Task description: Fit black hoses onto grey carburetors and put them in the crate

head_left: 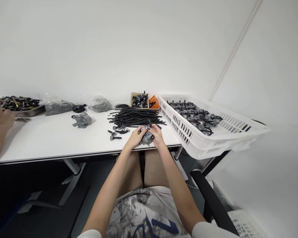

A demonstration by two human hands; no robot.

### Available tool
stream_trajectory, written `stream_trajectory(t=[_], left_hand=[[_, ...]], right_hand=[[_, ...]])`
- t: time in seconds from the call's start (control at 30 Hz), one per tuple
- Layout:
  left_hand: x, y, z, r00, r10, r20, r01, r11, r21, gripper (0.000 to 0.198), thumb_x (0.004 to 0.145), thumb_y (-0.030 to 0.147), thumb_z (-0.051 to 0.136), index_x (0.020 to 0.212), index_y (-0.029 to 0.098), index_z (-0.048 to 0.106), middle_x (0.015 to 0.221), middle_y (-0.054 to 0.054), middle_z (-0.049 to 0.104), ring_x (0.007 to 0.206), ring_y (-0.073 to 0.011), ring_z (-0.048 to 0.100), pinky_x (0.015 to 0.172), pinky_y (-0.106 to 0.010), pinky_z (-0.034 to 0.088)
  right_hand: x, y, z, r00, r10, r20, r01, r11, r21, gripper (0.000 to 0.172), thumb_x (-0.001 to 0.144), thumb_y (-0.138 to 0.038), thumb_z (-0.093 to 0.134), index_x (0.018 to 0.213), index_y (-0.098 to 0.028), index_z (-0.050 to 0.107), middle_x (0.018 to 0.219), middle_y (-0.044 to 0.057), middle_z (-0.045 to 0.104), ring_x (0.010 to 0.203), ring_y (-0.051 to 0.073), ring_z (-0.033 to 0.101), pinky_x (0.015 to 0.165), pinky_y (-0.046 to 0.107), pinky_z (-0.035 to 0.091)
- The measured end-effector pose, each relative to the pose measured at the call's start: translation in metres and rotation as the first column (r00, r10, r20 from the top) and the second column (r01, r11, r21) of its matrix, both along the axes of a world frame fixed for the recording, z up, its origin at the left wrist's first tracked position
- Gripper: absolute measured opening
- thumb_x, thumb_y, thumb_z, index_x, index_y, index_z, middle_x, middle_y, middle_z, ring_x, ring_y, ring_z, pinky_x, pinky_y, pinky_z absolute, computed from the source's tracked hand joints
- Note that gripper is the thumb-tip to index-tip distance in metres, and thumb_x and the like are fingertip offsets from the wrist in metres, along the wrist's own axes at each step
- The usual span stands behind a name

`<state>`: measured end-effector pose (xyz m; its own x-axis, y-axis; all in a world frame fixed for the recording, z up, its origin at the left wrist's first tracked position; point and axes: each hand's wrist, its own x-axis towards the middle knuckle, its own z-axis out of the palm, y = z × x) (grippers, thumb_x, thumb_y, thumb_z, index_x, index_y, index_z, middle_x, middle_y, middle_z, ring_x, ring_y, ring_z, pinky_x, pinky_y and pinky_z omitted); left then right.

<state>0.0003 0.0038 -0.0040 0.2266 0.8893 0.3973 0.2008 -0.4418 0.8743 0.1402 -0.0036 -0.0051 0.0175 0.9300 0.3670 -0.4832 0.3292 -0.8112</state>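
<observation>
A grey metal carburetor [146, 140] is held between my two hands at the table's front edge. My left hand [134, 137] grips its left side with bent fingers. My right hand [158, 135] closes round the right side, thumb near the top. A short black hose [149, 123] rises above the carburetor by my right fingertips; whether it is attached I cannot tell. Just beyond my hands lies a pile of long black rubber hoses [136, 116]. Left of my left hand are several small black-and-grey fittings [113, 136]. Another grey carburetor [81, 120] rests farther left.
At right, a large white plastic crate [213, 141] holds rows of carburetors [195, 115]. A beige bin [132, 99] and an orange basket [154, 100] stand behind the hoses. Plastic bags [100, 103] and a metal tray [34, 111] line the wall. Another person's hand [0, 124] enters at left.
</observation>
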Motion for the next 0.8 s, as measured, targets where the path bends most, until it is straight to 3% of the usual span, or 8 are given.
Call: stream_trajectory(t=[0.33,0.8], left_hand=[[0.0004,-0.0006,-0.0003,1.0,-0.006,0.012,0.006,1.0,-0.025,0.049,0.086,0.059,0.052,0.109,0.019,0.066,0.109,-0.008,0.072,0.098,-0.0231,0.064,0.091,-0.034,0.047],[-0.0008,0.0003,0.0001,1.0,0.002,-0.009,-0.002,1.0,0.005,0.043,0.088,0.057,0.051,0.1,0.018,0.066,0.107,-0.008,0.071,0.101,-0.0226,0.062,0.093,-0.033,0.045]], right_hand=[[0.0022,-0.0002,0.0002,1.0,0.021,0.01,-0.021,1.0,-0.007,0.024,0.065,-0.036,0.075,0.083,-0.021,0.073,0.084,0.002,0.072,0.079,0.019,0.065,0.075,0.029,0.049],[-0.0003,-0.0013,0.0009,1.0,0.004,-0.005,-0.004,1.0,0.005,0.028,0.062,-0.035,0.082,0.079,-0.022,0.062,0.077,-0.002,0.066,0.074,0.015,0.061,0.073,0.027,0.048]])
